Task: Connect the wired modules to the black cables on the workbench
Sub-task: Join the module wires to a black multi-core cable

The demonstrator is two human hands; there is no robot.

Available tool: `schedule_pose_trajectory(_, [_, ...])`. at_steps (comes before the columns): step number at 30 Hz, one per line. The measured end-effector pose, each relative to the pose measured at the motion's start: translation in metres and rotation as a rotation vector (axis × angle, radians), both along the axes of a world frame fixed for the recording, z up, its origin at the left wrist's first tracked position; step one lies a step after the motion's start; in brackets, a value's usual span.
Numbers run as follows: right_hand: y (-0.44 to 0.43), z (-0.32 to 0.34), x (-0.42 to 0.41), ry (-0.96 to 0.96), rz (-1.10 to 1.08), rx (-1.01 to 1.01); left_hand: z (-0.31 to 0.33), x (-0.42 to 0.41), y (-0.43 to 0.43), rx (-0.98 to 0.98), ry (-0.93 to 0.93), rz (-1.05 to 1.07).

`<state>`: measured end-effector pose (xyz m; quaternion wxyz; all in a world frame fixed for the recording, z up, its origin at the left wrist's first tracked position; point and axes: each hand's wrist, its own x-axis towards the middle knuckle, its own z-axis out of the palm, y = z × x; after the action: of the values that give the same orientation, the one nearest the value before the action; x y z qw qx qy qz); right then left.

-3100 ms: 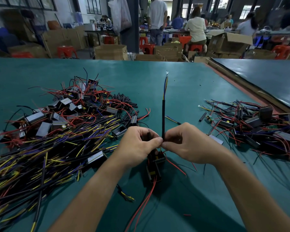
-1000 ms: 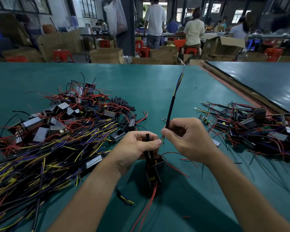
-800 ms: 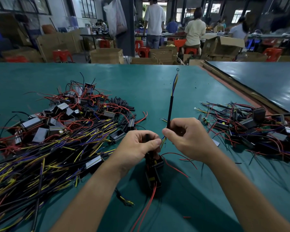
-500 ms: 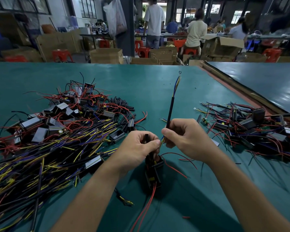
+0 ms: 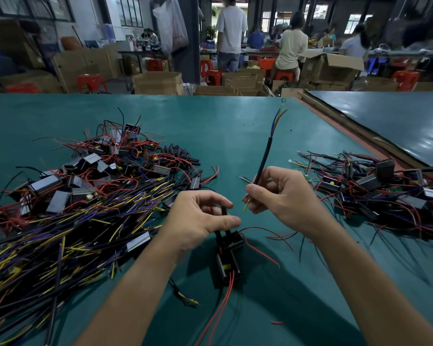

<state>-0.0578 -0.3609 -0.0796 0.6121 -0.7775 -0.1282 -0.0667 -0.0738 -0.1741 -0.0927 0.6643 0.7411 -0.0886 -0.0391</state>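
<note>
Step, my read: mid-join on one pair, wires not mated yet.

Desk (image 5: 223, 136): teal and wide, and it carries everything.
Left pile (image 5: 60, 221): loose black cables with yellow/purple ends. Boxy modules with red wires sit on its far side, and black sleeves (image 5: 180, 156) lie just beyond.
Right pile (image 5: 375, 193): modules tangled in wires. Probably finished units, can't confirm.

Hands are near mid-desk, close but apart.
Right hand (image 5: 283, 198) is fisted round the cable (image 5: 266, 153) near its low end.
Cable has a black jacket and tilts up and away. Blue, yellow and brown cores fan out at the far end, one with a ring terminal (image 5: 283, 100).
Short yellow/purple tails (image 5: 246, 204) poke out below the fist, toward the left hand.
Left hand (image 5: 200, 221) pinches the module (image 5: 229, 242) by a black stub on top. Sleeve or lead, can't tell.
Module is a small black open box hanging under the hand, with a second box (image 5: 228, 267) just below it.
Red leads (image 5: 258, 248) trail right and toward the camera.

Next: close the gap and bring the tails to the module's lead. The wires are thin and floppy, so this calls for a grip near the tips and fine alignment.
</note>
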Motion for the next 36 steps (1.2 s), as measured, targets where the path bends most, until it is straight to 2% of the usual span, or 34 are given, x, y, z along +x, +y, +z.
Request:
schedule_pose_trajectory(6, [0.002,-0.001,0.000,-0.075,0.019,0.032,0.001,-0.004,-0.007,0.057,-0.040,-0.029])
schedule_pose_trajectory(13, [0.005,0.000,-0.002,-0.092,0.039,0.097,0.003,-0.004,-0.008,0.034,-0.102,-0.024])
schedule_pose_trajectory(23, [0.006,0.000,-0.002,-0.114,0.059,0.113,0.009,0.002,0.010,-0.120,0.112,-0.013])
schedule_pose_trajectory(36, [0.006,0.002,-0.003,-0.144,0.045,0.051,0.005,0.000,0.002,-0.060,0.073,-0.030])
